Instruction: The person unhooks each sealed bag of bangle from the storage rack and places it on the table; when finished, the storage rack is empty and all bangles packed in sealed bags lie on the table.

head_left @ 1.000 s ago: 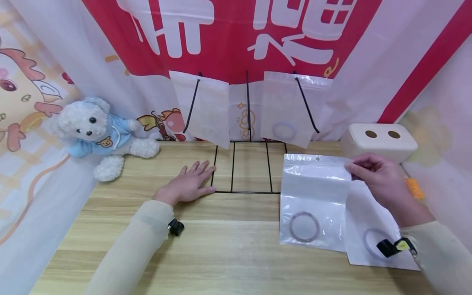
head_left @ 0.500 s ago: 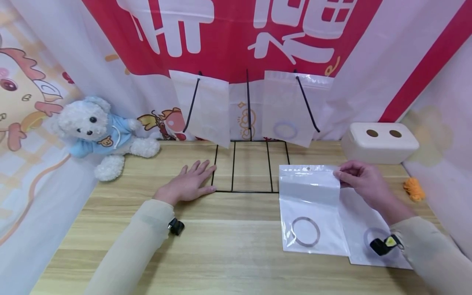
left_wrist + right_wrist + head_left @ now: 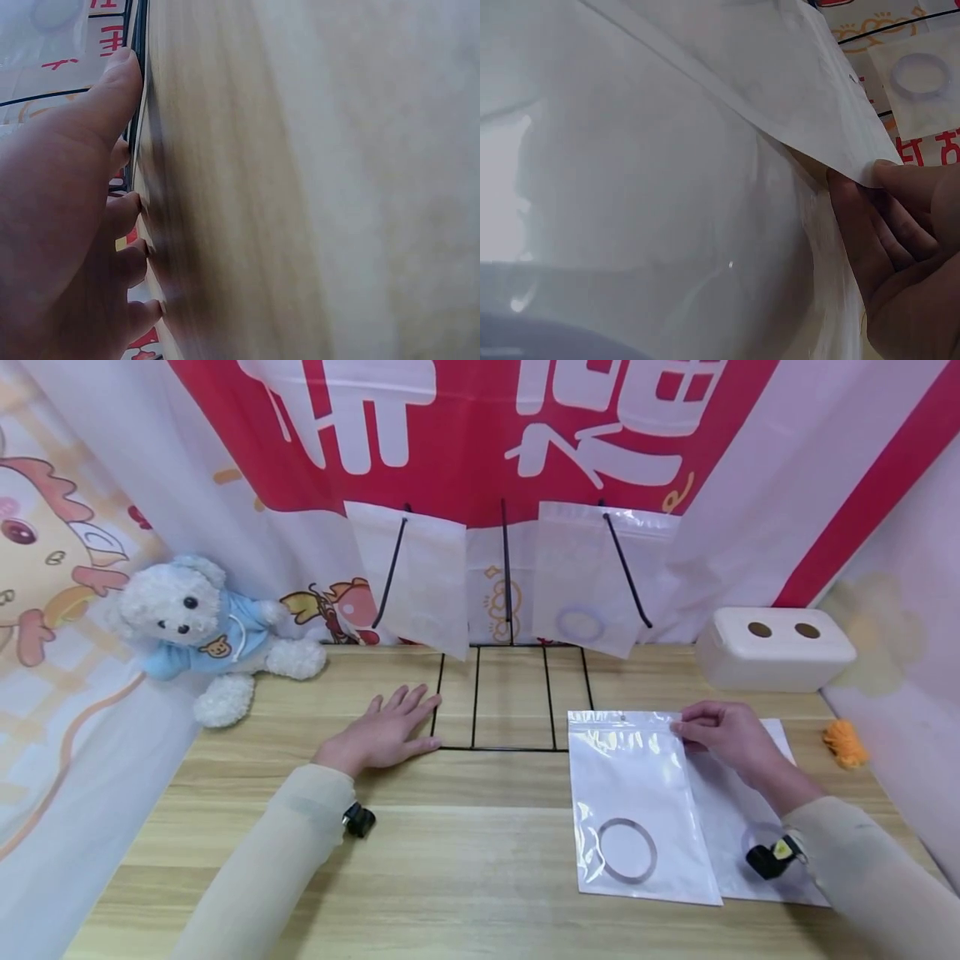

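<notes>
My right hand (image 3: 726, 739) pinches the upper right corner of a white zip bag (image 3: 633, 777). A thin ring like a bangle (image 3: 602, 852) shows through its clear front. In the right wrist view, thumb and forefinger hold the bag's edge (image 3: 840, 161). Partly beneath this bag lies a second white bag (image 3: 738, 802), its pale ring half hidden by my wrist camera. My left hand (image 3: 381, 731) rests spread on the table, fingertips at the base of a black wire rack (image 3: 517, 750). Seen from the left wrist, that hand (image 3: 67, 180) holds nothing.
Two bags hang on the rack's hooks, a left bag (image 3: 427, 581) and a right bag (image 3: 581, 560) with a ring inside. Behind my right hand stand a white box (image 3: 780, 652) and an orange bundle (image 3: 845, 743). A plush bear (image 3: 217, 635) sits at left.
My right hand has come down and slightly left, bringing the zip bag lower and nearer me, flatter over the second bag. The left hand stays where it was.
</notes>
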A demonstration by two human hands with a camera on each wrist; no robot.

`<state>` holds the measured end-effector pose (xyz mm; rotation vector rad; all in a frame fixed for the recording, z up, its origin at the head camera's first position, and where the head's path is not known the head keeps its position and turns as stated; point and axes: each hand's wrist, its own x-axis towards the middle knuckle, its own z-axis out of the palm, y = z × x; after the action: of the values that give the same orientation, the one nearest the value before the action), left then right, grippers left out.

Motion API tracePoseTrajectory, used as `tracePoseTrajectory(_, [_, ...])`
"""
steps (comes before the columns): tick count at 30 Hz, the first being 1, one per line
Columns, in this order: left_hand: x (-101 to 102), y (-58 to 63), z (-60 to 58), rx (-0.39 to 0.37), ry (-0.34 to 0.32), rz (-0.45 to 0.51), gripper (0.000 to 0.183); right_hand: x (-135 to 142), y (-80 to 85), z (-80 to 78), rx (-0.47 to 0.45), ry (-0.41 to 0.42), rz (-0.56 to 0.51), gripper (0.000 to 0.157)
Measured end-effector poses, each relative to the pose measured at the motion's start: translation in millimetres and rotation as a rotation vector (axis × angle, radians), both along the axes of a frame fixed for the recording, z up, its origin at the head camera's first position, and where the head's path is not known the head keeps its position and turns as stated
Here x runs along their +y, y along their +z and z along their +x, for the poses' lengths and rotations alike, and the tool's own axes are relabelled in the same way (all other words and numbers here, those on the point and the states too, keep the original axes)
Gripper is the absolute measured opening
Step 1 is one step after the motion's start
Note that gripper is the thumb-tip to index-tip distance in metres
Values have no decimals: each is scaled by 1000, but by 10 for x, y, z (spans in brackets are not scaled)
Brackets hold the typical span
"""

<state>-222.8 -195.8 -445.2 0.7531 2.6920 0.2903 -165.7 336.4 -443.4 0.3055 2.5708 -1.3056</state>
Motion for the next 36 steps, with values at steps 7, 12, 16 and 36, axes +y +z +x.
tracePoseTrajectory(7, [14,4,2,11,-9,-9,80,-19,-10,-33,-1,53,138,39])
tracePoseTrajectory(12, [14,19,10,8,-6,-7,80,-55,-7,-57,3,39,159,35])
tracePoseTrajectory(16, [17,14,8,1,-4,-5,80,-77,-13,-79,-23,2,144,34])
tracePoseTrajectory(36, [9,7,-3,0,-3,-12,81,-120,7,-139,-34,46,203,35])
